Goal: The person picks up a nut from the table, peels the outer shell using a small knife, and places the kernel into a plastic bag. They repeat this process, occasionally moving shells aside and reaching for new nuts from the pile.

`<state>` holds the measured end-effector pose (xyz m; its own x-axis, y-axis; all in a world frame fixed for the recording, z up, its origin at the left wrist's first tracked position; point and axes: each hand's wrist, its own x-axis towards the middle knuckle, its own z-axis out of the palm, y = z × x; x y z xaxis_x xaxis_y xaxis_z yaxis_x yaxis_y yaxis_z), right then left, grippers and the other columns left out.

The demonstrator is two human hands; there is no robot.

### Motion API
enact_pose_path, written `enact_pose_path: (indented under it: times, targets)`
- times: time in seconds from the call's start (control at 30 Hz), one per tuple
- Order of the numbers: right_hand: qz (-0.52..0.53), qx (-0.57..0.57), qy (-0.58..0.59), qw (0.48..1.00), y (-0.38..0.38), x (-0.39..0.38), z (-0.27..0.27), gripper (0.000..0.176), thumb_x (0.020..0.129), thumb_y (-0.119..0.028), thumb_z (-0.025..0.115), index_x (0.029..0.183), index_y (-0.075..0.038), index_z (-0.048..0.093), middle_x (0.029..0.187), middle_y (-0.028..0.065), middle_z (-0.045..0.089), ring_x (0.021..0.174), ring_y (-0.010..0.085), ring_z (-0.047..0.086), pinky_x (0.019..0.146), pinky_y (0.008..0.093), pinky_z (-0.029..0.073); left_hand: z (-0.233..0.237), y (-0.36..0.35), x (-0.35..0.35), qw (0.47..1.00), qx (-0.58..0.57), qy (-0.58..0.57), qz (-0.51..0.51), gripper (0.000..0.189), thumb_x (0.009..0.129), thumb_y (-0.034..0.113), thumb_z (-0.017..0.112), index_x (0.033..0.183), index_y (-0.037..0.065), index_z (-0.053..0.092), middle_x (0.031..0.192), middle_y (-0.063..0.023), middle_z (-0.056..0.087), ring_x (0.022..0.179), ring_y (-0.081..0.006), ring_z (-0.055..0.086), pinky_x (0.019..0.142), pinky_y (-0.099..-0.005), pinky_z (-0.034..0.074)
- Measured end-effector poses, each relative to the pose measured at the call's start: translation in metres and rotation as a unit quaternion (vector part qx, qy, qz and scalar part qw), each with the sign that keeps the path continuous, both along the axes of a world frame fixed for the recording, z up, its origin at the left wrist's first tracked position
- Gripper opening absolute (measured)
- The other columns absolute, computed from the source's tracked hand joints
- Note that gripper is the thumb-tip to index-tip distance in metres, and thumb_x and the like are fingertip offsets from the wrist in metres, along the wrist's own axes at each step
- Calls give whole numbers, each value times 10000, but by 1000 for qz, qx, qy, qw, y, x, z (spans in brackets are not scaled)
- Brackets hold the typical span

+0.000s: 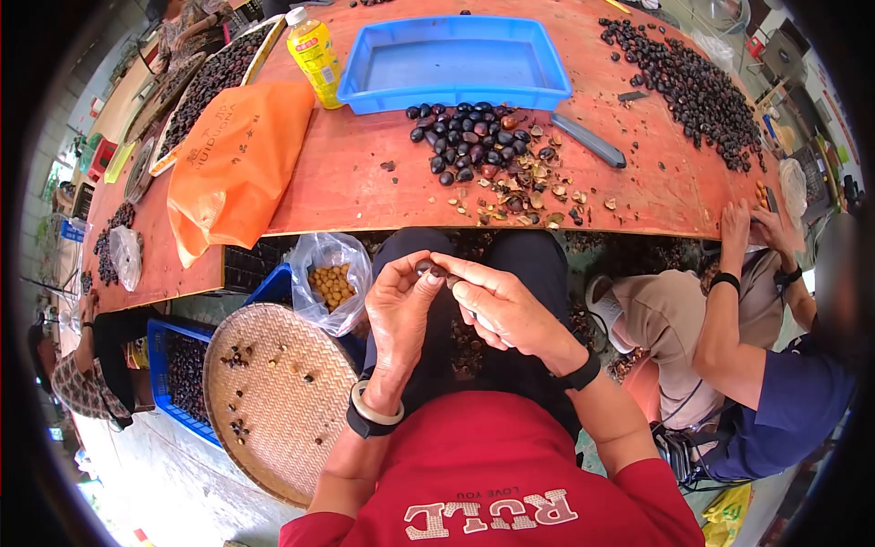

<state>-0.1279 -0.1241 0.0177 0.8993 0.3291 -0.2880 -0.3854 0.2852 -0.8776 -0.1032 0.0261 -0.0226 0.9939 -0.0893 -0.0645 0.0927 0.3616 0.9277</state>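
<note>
Above my lap, my left hand (403,305) pinches a dark brown chestnut (425,267) between thumb and fingers. My right hand (510,310) is closed right beside it, its thumb and forefinger meeting the nut. A bit of something silvery, apparently a small knife (485,321), shows between the right fingers; most of it is hidden. On the table ahead lies a pile of dark chestnuts (469,137) with shell scraps (524,193) in front. Peeled yellow chestnuts (332,284) fill part of a clear plastic bag (314,251) left of my left hand.
A blue tray (456,100), a yellow-labelled bottle (314,59), an orange bag (239,164) and a grey-handled tool (588,139) lie on the red table (365,196). A woven basket (283,401) stands at left. Another person (766,383) works close on my right.
</note>
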Motion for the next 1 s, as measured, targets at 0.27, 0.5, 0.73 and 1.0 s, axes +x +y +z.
enact_pose_path:
  times: [0.27, 0.5, 0.73, 1.0]
  targets:
    - [-52, 88, 29, 994, 11, -7, -3, 420, 955, -155, 433, 1365, -67, 407, 668, -12, 462, 458, 16, 383, 399, 163, 336, 7, 0, 5, 999, 14, -30, -18, 263, 871, -28, 576, 1131, -39, 541, 972, -56, 606, 892, -98, 565, 808, -222, 468]
    - [-28, -47, -46, 997, -5, 4, -1, 376, 933, -129, 476, 1296, -30, 490, 664, -7, 484, 559, 57, 429, 509, 222, 400, 14, 3, 14, 994, 57, -32, -84, 259, 887, -24, 544, 1144, -54, 529, 982, -74, 612, 913, -114, 584, 829, -231, 481]
    - [-83, -305, -450, 835, -11, 12, -33, 391, 932, -112, 491, 1317, -46, 470, 679, -6, 499, 551, 35, 441, 479, 200, 383, 22, 6, 21, 978, 133, -21, -160, 272, 897, -17, 523, 1164, -62, 507, 1004, -109, 622, 928, -137, 602, 834, -247, 492]
    - [-127, 129, -2, 983, 18, 0, -18, 403, 957, -155, 452, 1348, -67, 418, 672, 11, 492, 398, 35, 395, 331, 188, 326, 11, -4, 24, 990, 82, -56, -105, 280, 904, -22, 509, 1182, -52, 496, 985, -62, 584, 920, -110, 561, 832, -232, 467]
